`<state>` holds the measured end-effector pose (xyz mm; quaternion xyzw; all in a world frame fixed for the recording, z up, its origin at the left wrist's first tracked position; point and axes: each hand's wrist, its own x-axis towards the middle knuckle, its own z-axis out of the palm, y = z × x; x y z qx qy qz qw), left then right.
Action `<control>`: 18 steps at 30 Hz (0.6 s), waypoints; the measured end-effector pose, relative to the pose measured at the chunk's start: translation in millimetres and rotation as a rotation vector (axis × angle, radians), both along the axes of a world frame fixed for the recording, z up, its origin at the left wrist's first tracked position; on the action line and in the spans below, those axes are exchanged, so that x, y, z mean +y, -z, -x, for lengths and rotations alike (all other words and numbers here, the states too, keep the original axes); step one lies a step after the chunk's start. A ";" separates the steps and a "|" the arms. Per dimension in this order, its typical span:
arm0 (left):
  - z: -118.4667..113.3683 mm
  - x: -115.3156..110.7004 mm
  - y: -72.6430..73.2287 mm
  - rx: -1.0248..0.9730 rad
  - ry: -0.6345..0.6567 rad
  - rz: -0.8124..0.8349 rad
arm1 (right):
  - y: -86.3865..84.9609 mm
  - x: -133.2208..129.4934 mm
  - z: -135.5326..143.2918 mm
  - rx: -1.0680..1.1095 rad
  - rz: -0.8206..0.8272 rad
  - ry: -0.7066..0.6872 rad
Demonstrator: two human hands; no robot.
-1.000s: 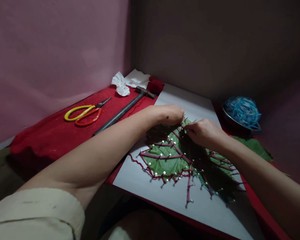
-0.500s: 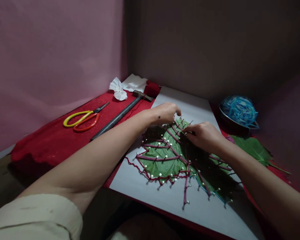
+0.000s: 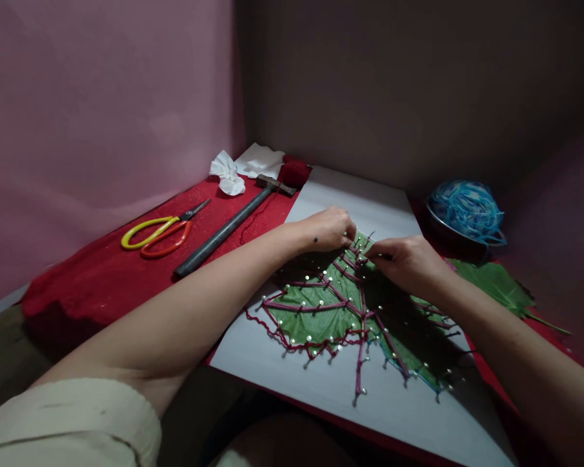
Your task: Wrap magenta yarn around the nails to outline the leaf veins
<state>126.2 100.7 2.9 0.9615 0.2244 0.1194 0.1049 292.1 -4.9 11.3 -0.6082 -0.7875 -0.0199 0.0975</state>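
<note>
My left hand is at the far tip of a big green leaf. Its fingers are curled down close to the nails there, but I can't tell if they pinch anything. My right hand is just beside it. Its thumb and pointing finger are bent close together near the purple yarn, and I can't tell if any yarn is between them.

The leaf lies flat on a white board. Lots of shiny nails stand up in it and around its edge. The purple yarn goes down the middle, out along the side lines and down the stem. Wavy red yarn follows the near left edge, and thin blue yarn follows the near right edge.

On the red cloth to the left are a hammer and scissors with one yellow and one orange handle. Behind them sit a crumpled white paper and a red yarn ball just beside the hammer's head. On the right, a blue yarn ball sits in a bowl, with a loose leaf near it.
</note>
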 end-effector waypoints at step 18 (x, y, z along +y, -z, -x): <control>4.9 3.1 3.7 0.040 0.121 0.056 | -4.5 0.2 -6.6 0.068 0.026 -0.157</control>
